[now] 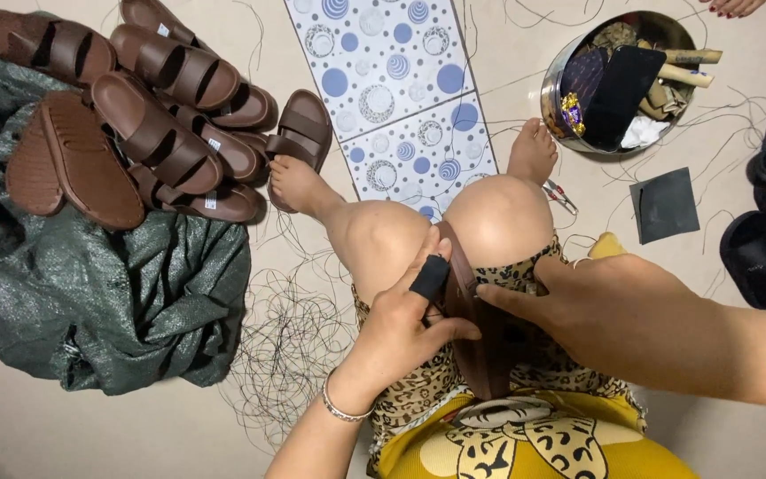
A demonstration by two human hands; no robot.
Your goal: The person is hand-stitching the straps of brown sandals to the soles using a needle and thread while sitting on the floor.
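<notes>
- Your left hand point(401, 324) pinches the brown rubber sandal point(476, 328) wedged between your knees.
- Your right hand point(578, 297) grips its other side.
- Farther off, a pile of brown sandals point(148, 115) lies on green sacking point(90, 293).

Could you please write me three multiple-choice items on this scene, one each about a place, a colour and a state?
1. Where is the brown sandal being worked on?
A. between the knees
B. in the bowl
C. on the sack

2. What colour is the cover on the left hand forefinger?
A. red
B. black
C. white

3. How does the pile of sandals lie?
A. boxed
B. hung up
C. loose, partly on the green sack

Answers: 1 A, both hands, the right hand too, hold it there; 2 B, a black band; 3 C, they lie heaped.
</notes>
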